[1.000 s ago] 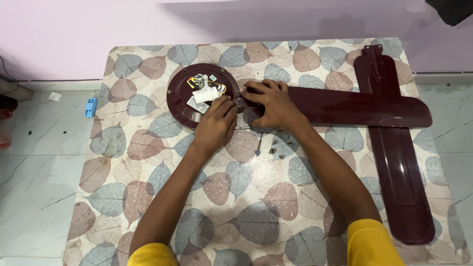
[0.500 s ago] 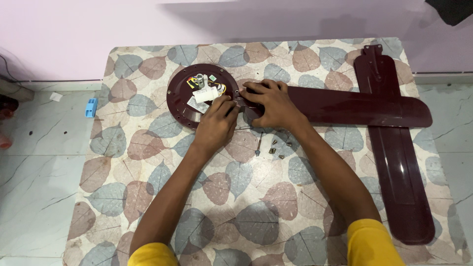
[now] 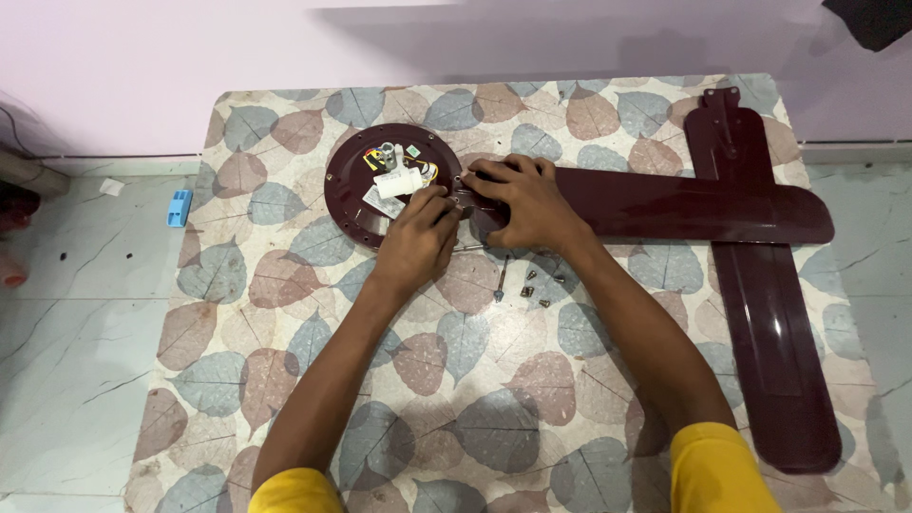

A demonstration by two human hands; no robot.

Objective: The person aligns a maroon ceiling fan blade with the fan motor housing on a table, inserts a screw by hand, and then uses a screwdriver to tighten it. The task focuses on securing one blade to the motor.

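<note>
Left hand (image 3: 418, 239) is curling its fingers at the rim of the round maroon fan motor (image 3: 380, 183), upper centre of the frame; whether it is gripping anything cannot be told; right hand (image 3: 521, 199) is pressing flat on the horizontal fan blade (image 3: 684, 204); loose screws (image 3: 532, 280) are lying on the leaf-patterned surface (image 3: 247, 313); a second blade (image 3: 774, 323) is crossing at right.

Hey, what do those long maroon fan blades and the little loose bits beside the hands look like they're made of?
The fan blades look like painted sheet metal: thin, flat and smooth, with a soft gloss on the dark maroon coat, though coated plastic cannot be ruled out. The loose screws look like bare steel, small, grey and shiny. The round motor housing shares the maroon gloss, so probably painted metal too.
</note>
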